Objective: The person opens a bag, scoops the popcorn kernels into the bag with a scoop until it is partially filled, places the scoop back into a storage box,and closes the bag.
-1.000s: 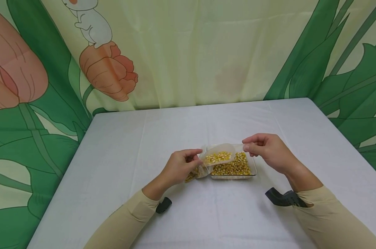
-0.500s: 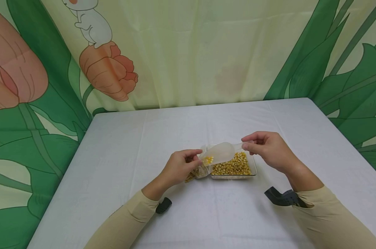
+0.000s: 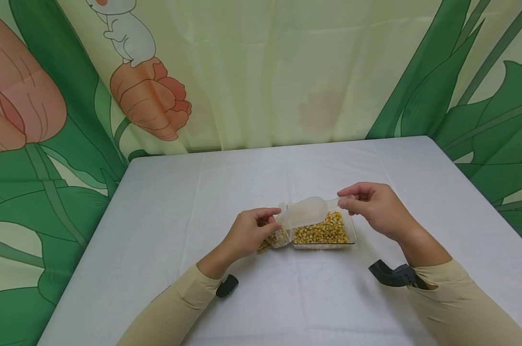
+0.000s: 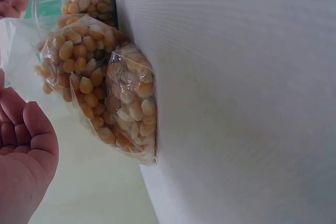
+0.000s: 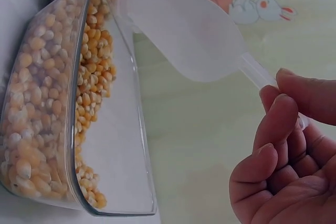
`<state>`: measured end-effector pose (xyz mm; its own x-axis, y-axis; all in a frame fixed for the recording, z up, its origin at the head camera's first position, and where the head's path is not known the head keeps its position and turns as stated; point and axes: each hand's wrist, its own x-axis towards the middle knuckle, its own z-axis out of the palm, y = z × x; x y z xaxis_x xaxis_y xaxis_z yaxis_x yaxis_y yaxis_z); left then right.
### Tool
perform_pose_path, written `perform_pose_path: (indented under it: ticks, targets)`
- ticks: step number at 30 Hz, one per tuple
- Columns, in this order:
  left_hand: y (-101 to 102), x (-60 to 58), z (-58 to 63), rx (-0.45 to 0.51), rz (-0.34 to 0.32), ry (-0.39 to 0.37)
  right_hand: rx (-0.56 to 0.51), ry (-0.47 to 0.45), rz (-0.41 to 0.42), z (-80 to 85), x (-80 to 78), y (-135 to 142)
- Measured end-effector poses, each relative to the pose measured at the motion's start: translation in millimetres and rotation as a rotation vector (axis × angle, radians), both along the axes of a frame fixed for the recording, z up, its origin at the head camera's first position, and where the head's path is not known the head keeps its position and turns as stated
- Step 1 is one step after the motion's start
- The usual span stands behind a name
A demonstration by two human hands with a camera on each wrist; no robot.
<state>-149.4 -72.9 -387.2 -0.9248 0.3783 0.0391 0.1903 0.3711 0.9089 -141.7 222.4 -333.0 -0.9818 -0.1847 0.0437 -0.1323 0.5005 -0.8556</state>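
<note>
My right hand (image 3: 371, 206) pinches the handle of a translucent white plastic scoop (image 5: 189, 32) between thumb and fingers. The scoop's bowl tilts to the left, its lip at the mouth of a clear plastic bag (image 4: 79, 66), and no kernels show in it. Corn kernels (image 4: 84, 51) fill the lower part of the bag, which rests on the table. My left hand (image 3: 248, 233) holds the bag's upper edge between thumb and fingers. Below the scoop stands a clear rectangular container (image 5: 144, 145) with more corn kernels (image 3: 323, 230) heaped inside.
A white cloth covers the table (image 3: 200, 192). Beyond its far edge hangs a printed curtain (image 3: 261, 72) with flowers, leaves and a rabbit. The bag sits close against the container's left side.
The kernels in the scoop slid out to the left toward the bag, leaving the scoop's bowl bare. The right hand rose slightly as the scoop tipped. The left hand stayed in place.
</note>
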Motion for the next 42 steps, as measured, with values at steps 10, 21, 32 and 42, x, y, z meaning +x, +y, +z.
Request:
perform_pose_path:
  ticks: [10, 21, 32, 42]
  targets:
    - [-1, -0.3, -2.1, -0.011, -0.004, 0.007, -0.016, 0.048, -0.054, -7.1, 3.4, 15]
    - [0, -0.6, -2.2, -0.008, 0.006, 0.001, 0.032, 0.053, -0.144, -11.0, 8.9, 44]
    - [-1, -1.6, -2.7, -0.022, -0.001, 0.011, 0.257, 0.051, -0.131, -5.9, 5.9, 54]
    - [-2, -2.3, -3.9, -0.025, -0.006, 0.019, 0.354, 0.047, -0.101, 5.4, 8.3, 54]
